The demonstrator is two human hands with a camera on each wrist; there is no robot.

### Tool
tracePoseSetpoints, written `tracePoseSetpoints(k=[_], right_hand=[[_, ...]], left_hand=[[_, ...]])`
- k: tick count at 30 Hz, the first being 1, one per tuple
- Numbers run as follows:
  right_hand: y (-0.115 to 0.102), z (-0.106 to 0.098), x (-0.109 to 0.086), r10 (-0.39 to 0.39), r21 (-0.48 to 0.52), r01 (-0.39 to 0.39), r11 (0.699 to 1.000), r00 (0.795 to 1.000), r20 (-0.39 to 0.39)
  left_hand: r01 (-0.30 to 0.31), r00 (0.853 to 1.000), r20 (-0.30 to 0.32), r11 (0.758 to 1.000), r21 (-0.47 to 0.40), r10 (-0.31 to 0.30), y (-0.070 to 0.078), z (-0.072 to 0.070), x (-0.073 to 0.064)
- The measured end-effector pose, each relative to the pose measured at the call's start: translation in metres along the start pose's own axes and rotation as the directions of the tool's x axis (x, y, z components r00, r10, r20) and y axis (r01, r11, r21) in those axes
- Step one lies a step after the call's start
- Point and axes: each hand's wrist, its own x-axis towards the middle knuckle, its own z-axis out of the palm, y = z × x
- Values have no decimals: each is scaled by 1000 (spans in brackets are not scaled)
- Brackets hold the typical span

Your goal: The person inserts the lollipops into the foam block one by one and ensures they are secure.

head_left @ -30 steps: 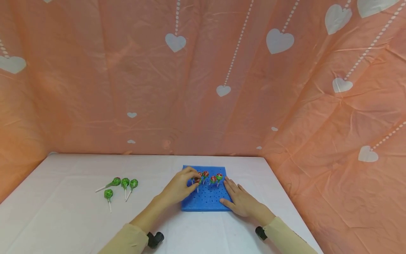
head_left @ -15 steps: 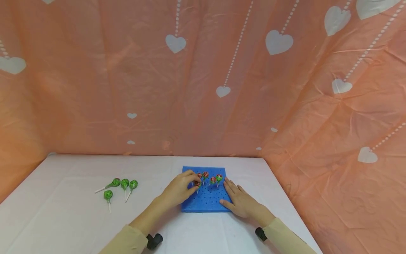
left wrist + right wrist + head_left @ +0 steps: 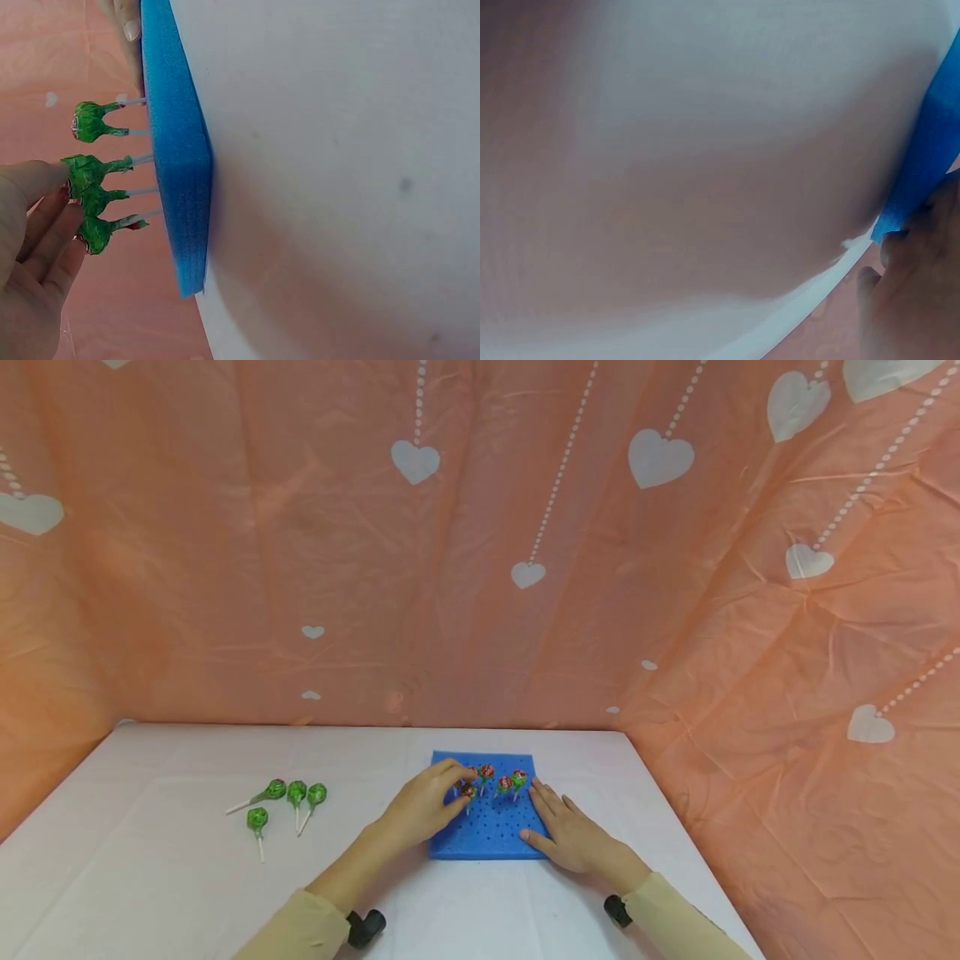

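My left hand [image 3: 423, 802] is at the left part of a blue foam block [image 3: 487, 839] pierced with small holes. Thumb and fingers pinch the wrapped head of a lollipop [image 3: 84, 174], whose white stick stands in the foam. Several more lollipops with red and green wrappers stand upright there, among them one at the back [image 3: 486, 772] and one near the right edge [image 3: 518, 778]. My right hand [image 3: 570, 835] rests with straight fingers along the block's right edge. In the right wrist view this hand [image 3: 919, 292] lies against the blue foam [image 3: 930, 142].
On the white-covered table [image 3: 165, 893], several green-wrapped lollipops [image 3: 296, 792] lie at the left, one of them [image 3: 257, 818] nearer the front. An orange curtain [image 3: 375, 568] with white hearts hangs behind the table and along its sides.
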Motion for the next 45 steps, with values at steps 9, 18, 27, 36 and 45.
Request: tracePoseSetpoints(k=[9, 18, 27, 36, 45], right_hand=[[0, 0, 2, -8, -14, 8, 1000, 1000, 3], [-1, -1, 2, 3, -12, -3, 1000, 1000, 16], [-2, -3, 0, 1, -1, -1, 1000, 1000, 15], [-1, -1, 0, 14, 7, -14, 1000, 1000, 11], [-1, 0, 1, 10, 8, -10, 1000, 1000, 13]], left_hand=[[15, 998, -63, 1000, 8, -15, -2, -10, -4], [68, 989, -131, 997, 46, -62, -17, -31, -14], [118, 979, -174, 990, 80, -103, -37, -60, -30], [151, 977, -170, 981, 122, -129, -59, -86, -48], [169, 980, -142, 965, 200, -142, -80, -110, -70]])
